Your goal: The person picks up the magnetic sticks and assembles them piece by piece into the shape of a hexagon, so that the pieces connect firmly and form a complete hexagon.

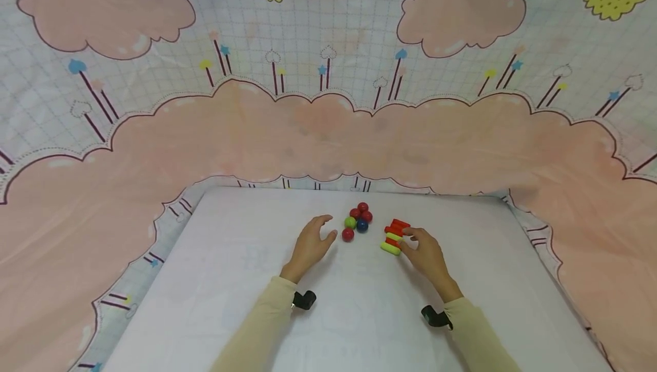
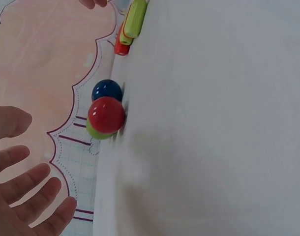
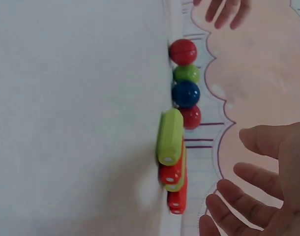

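A group of shiny balls lies near the table's far side: several red balls (image 1: 348, 235), one green ball (image 1: 350, 222) and one dark blue ball (image 1: 361, 225). To their right, short red sticks (image 1: 396, 229) and yellow-green sticks (image 1: 390, 248) lie side by side in a row. My left hand (image 1: 309, 245) hovers left of the balls, fingers spread and holding nothing. My right hand (image 1: 427, 253) is at the right end of the sticks; in the right wrist view its relaxed fingers (image 3: 248, 209) are apart from them. The front red ball (image 2: 106, 115) partly hides the green one in the left wrist view.
A white cloth covers the table (image 1: 231, 303). Behind and around it hangs a curtain (image 1: 318, 138) printed with clouds. Each wrist carries a small black camera (image 1: 436, 317).
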Demonstrator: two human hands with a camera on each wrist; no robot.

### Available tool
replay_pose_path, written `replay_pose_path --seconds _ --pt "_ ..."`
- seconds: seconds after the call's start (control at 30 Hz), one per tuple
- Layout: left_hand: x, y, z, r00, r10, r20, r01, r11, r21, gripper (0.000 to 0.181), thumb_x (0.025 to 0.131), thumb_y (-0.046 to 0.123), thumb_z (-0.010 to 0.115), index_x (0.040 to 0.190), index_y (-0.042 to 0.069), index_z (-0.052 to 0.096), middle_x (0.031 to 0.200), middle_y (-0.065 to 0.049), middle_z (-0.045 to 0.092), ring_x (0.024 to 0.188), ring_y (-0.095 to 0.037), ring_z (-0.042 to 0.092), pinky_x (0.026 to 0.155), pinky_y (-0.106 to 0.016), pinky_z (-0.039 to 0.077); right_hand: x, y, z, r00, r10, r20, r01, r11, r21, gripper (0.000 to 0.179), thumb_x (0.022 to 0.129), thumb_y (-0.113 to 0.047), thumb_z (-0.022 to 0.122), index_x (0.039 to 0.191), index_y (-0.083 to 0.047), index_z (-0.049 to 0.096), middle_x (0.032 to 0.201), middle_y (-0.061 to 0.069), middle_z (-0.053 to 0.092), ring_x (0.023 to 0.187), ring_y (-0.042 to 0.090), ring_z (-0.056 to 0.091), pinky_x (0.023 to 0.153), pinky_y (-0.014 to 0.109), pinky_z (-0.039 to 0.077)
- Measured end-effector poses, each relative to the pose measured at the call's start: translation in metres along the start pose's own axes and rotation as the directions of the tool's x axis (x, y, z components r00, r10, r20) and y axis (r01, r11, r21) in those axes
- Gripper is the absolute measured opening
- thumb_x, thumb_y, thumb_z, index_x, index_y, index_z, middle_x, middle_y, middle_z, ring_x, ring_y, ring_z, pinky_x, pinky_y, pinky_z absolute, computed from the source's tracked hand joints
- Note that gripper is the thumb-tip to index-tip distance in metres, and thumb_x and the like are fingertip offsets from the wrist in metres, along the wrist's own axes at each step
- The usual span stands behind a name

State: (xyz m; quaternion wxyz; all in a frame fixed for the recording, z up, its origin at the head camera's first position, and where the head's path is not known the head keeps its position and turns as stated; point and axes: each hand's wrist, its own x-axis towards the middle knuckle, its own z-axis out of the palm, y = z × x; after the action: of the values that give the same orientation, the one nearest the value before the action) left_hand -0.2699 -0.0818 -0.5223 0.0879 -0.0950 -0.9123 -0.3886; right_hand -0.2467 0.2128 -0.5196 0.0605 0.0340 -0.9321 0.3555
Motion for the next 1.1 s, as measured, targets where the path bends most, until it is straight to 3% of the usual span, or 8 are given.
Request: replay_pose_path --seconds 0.3,0.73,1.1 --pt "0.007 0.000 0.021 0.999 -0.028 0.041 0.031 0.995 -0.092 0.040 0.091 0.018 0.067 0.129 0.009 0.060 0.130 -0.012 0.062 0.118 -0.029 0.060 0.099 -0.046 0.048 -0.001 0.000 0.013 0.998 0.059 0.012 -0.059 0.998 -0.033 0.033 0.089 -0.025 0.072 0.118 -0.009 0.068 0.114 0.013 0.066 0.100 0.028 0.060 0.081 0.042 0.052" --pt "0.012 0.001 0.031 0.990 -0.091 0.112 0.105 0.986 -0.131 0.042 0.091 0.022 0.070 0.131 0.012 0.061 0.132 -0.011 0.061 0.121 -0.028 0.057 0.103 -0.046 0.047 0.001 0.001 0.016 0.998 0.055 0.014 -0.054 0.998 -0.029 0.026 0.085 -0.020 0.075 0.108 -0.008 0.073 0.100 0.011 0.065 0.086 0.023 0.056 0.067 0.028 0.042" --pt "0.012 -0.003 0.038 0.986 -0.072 0.153 0.095 0.985 -0.147 0.044 0.090 0.021 0.071 0.131 0.010 0.060 0.131 -0.013 0.061 0.123 -0.029 0.056 0.107 -0.047 0.043 0.002 0.003 0.020 0.992 0.112 0.061 -0.110 0.993 -0.032 0.024 0.082 -0.017 0.076 0.104 -0.006 0.074 0.099 0.010 0.066 0.083 0.021 0.057 0.072 0.033 0.047"
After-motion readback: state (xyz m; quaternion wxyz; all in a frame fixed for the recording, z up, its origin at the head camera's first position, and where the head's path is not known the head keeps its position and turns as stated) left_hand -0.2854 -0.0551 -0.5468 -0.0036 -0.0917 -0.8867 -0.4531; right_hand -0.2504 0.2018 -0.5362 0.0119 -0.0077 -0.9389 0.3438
